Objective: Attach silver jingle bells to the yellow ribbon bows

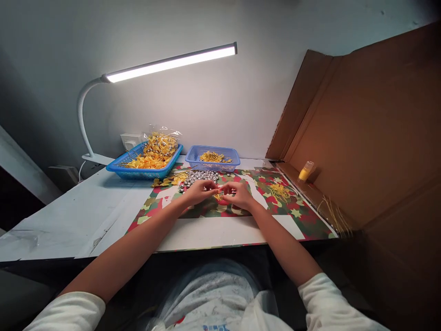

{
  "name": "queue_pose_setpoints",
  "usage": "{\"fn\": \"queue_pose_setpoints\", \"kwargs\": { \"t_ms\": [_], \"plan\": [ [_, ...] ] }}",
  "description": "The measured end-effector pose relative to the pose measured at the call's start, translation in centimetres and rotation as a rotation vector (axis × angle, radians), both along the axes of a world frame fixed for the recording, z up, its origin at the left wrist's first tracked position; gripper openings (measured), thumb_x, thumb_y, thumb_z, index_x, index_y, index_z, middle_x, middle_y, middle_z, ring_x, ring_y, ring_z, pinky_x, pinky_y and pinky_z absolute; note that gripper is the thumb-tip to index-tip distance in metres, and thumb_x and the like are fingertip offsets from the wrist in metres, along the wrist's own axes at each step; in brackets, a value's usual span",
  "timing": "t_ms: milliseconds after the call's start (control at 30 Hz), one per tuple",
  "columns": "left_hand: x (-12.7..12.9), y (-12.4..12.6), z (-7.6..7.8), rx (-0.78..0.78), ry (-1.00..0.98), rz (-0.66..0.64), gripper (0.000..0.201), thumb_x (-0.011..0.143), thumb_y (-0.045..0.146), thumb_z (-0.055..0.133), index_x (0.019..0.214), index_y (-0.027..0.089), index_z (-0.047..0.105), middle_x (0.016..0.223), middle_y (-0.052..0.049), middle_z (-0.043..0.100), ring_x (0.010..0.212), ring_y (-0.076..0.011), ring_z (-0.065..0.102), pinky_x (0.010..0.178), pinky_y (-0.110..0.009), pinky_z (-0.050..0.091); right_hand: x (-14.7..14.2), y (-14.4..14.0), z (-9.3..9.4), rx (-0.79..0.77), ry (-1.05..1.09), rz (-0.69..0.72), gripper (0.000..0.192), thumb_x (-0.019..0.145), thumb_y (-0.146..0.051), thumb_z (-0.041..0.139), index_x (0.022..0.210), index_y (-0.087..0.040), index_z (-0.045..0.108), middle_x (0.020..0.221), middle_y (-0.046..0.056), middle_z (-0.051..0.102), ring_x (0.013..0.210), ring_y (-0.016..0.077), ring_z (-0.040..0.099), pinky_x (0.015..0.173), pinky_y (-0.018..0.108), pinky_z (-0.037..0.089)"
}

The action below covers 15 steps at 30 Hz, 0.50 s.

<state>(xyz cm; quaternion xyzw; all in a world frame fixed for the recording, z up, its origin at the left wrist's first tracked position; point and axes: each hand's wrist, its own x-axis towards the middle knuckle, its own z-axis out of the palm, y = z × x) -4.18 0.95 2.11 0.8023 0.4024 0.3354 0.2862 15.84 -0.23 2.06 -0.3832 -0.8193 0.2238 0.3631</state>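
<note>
My left hand (199,191) and my right hand (238,193) meet over a red, green and white patterned mat (241,214) on the white table. Both pinch a small yellow piece (218,196) between their fingertips. What the piece is exactly is too small to tell. Just beyond the hands lies a pile of small silver pieces (201,177). A loose bunch of yellow strings (279,191) lies on the mat to the right of my right hand.
A large blue basket (119,170) with yellow pieces and a clear bag stands back left; a smaller blue basket (234,163) behind the hands. A white desk lamp (172,62) arches overhead. A cardboard wall (361,138) and a small yellow bottle (305,171) stand on the right.
</note>
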Motion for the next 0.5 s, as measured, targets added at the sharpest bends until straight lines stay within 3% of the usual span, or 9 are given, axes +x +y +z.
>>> {"fn": "queue_pose_setpoints", "kwargs": {
  "t_ms": [133,367,500],
  "plan": [
    [0.2,0.0,-0.1,-0.010,-0.061,0.002,0.032,0.076,0.048,0.059,0.078,0.017,0.066,0.068,-0.001,0.062,0.061,-0.0121,0.051,0.055,-0.022,0.038,-0.6,-0.2,-0.4,0.166,-0.065,0.015,0.005,0.076,-0.024,0.060,0.075,-0.020,0.062,0.071,-0.001,0.062,0.066,0.0126,0.052,0.067,0.027,0.041],
    [0.9,-0.2,-0.5,-0.171,-0.326,-0.028,0.039,0.070,0.048,0.067,0.092,0.016,0.063,0.087,-0.005,0.065,0.073,-0.0142,0.057,0.065,-0.024,0.045,-0.8,-0.1,-0.9,0.345,-0.044,-0.116,0.012,0.082,-0.022,0.052,0.075,-0.021,0.061,0.074,0.003,0.066,0.072,0.0168,0.057,0.079,0.033,0.039],
    [1.4,-0.3,-1.0,-0.323,-0.299,-0.084,0.039,0.072,0.053,0.064,0.080,0.015,0.060,0.073,-0.001,0.060,0.063,-0.0119,0.055,0.057,-0.022,0.042,-1.1,-0.1,-1.2,0.347,0.044,-0.199,0.012,0.084,-0.024,0.051,0.077,-0.021,0.060,0.077,0.004,0.066,0.073,0.0180,0.056,0.078,0.033,0.040]
  ]
}}
